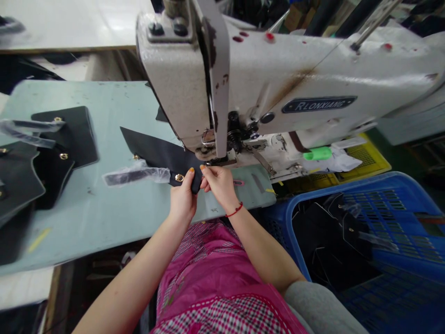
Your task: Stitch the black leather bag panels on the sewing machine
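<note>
Here 2 hands, left hand and right hand, pinch the black leather piece beneath the sewing machine.

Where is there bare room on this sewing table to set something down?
Bare tabletop runs along the near edge, between the stacked black pieces and the left hand. Crowded at the sewing machine, where the right hand also pinches the black panel.

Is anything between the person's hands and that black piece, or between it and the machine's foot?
Nothing visible. The left hand and right hand both pinch the black piece at its near edge, just before the presser foot. A clear plastic wrap lies left of the hands, not between.
</note>
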Available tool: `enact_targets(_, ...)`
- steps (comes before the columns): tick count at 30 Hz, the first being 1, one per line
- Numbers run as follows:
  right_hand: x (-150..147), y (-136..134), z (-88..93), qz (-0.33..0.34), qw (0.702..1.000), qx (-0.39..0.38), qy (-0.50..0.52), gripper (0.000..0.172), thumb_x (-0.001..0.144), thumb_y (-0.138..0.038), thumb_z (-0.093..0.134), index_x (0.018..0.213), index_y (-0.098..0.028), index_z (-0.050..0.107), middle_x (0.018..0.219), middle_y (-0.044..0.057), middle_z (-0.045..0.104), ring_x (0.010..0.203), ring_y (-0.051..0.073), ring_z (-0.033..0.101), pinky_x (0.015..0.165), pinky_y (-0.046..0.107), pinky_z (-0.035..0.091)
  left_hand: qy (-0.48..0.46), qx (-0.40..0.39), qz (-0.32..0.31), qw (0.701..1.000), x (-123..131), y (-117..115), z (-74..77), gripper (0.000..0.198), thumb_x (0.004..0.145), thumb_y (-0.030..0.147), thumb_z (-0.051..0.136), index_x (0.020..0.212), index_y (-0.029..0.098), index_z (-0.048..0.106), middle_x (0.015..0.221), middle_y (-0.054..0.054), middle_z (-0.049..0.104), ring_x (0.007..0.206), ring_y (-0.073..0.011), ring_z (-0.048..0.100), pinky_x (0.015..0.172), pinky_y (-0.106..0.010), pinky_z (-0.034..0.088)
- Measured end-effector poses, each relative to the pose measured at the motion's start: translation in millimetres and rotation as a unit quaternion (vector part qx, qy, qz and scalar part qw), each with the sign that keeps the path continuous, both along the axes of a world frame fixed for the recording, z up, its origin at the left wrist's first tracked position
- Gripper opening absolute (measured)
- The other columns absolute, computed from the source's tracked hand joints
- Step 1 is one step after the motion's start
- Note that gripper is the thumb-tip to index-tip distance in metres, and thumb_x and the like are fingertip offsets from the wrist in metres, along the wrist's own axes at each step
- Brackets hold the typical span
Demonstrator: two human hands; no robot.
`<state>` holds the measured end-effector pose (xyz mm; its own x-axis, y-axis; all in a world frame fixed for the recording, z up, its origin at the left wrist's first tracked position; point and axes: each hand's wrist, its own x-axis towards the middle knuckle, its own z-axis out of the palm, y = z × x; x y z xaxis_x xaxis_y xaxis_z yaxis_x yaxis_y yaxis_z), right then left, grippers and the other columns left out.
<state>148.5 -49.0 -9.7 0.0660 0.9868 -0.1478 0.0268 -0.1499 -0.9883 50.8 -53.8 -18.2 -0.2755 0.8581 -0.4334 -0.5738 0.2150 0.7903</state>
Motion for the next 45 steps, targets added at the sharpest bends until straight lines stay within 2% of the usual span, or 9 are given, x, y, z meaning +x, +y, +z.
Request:
enact_targets(5, 3.1, 1.9, -4.0, 0.008, 1.000, -0.001, -0.012, 0.048, 0.093, -0.050, 0.053, 0.056, -0.019, 0.055, 0.049, -0.002, 0.059, 0.040, 0.007, 0.051, 0.045, 0.018, 0.039, -0.004, -0.013, 0.019, 1.000, 4.5, -1.8, 0.0, 0.031, 0.065, 0.025, 0.083, 0.089, 0.016, 0.066, 0.089, -0.001, 0.073, 0.078, -0.0129, 0.067, 0.074, -0.024, 0.055)
enact_targets(14, 11.9, 5.2, -1.3, 0.018, 1.000, 0.004, -0.008, 0.047, 0.091, -0.046, 0.055, 0.052, -0.019, 0.052, 0.045, -0.003, 0.054, 0.038, 0.007, 0.045, 0.045, 0.020, 0.035, -0.005, -0.026, 0.045, 0.999, 21.0, -12.5, 4.6, 0.021, 0.071, 0.028, 0.078, 0.083, 0.017, 0.064, 0.082, 0.000, 0.071, 0.071, -0.0121, 0.067, 0.076, -0.026, 0.056)
enact_targets(18, 13.6, 5.4, -1.6, 0.018, 1.000, 0.010, -0.012, 0.048, 0.091, -0.045, 0.056, 0.051, -0.019, 0.052, 0.044, -0.003, 0.052, 0.038, 0.007, 0.044, 0.045, 0.020, 0.035, -0.017, -0.011, 0.074, 0.997, 26.8, -13.9, 6.1, 0.021, 0.073, 0.023, 0.075, 0.090, 0.017, 0.065, 0.090, -0.001, 0.072, 0.079, -0.0122, 0.068, 0.080, -0.025, 0.056)
enact_targets(22, 14.9, 6.1, -3.8, 0.020, 0.999, 0.010, -0.030, 0.049, 0.091, -0.047, 0.056, 0.050, -0.019, 0.052, 0.044, -0.003, 0.051, 0.039, 0.008, 0.045, 0.047, 0.020, 0.036, -0.015, -0.012, 0.068, 0.997, 28.6, -14.9, 4.9, 0.017, 0.075, 0.025, 0.074, 0.086, 0.018, 0.063, 0.089, -0.003, 0.073, 0.083, -0.0147, 0.070, 0.080, -0.025, 0.056)
enact_targets(27, 18.0, 7.4, -6.2, 0.038, 0.997, 0.017, -0.063, 0.050, 0.092, -0.049, 0.054, 0.052, -0.019, 0.052, 0.045, -0.003, 0.053, 0.040, 0.008, 0.045, 0.049, 0.021, 0.038, -0.039, -0.012, 0.072, 0.997, 30.5, -15.4, 3.2, 0.020, 0.074, 0.025, 0.076, 0.089, 0.017, 0.065, 0.089, -0.003, 0.073, 0.081, -0.0146, 0.070, 0.081, -0.026, 0.056)
enact_targets(34, 24.7, 7.0, -1.0, 0.058, 0.995, 0.016, -0.084, 0.052, 0.093, -0.049, 0.054, 0.051, -0.019, 0.052, 0.045, -0.003, 0.051, 0.042, 0.008, 0.046, 0.051, 0.020, 0.036, -0.061, -0.031, 0.123, 0.990, 41.3, -17.8, 1.1, 0.025, 0.071, 0.028, 0.080, 0.088, 0.015, 0.069, 0.089, -0.003, 0.073, 0.074, -0.0125, 0.067, 0.078, -0.027, 0.055)
enact_targets(40, 29.8, 8.5, -0.6, 0.073, 0.993, 0.019, -0.091, 0.052, 0.093, -0.048, 0.054, 0.050, -0.018, 0.050, 0.044, -0.003, 0.049, 0.043, 0.008, 0.045, 0.051, 0.020, 0.035, -0.023, -0.019, 0.155, 0.987, 51.7, -20.0, -5.3, 0.031, 0.077, 0.029, 0.077, 0.105, 0.016, 0.071, 0.115, -0.009, 0.072, 0.101, -0.0183, 0.070, 0.096, -0.033, 0.053)
enact_targets(45, 35.0, 10.3, 5.1, 0.087, 0.988, 0.026, -0.123, 0.056, 0.095, -0.049, 0.050, 0.049, -0.018, 0.049, 0.044, -0.003, 0.049, 0.043, 0.007, 0.045, 0.053, 0.020, 0.036, -0.040, 0.025, 0.162, 0.986, 63.5, -22.8, -4.4, 0.032, 0.083, 0.028, 0.072, 0.114, 0.019, 0.070, 0.132, -0.008, 0.066, 0.122, -0.0218, 0.063, 0.109, -0.037, 0.046)
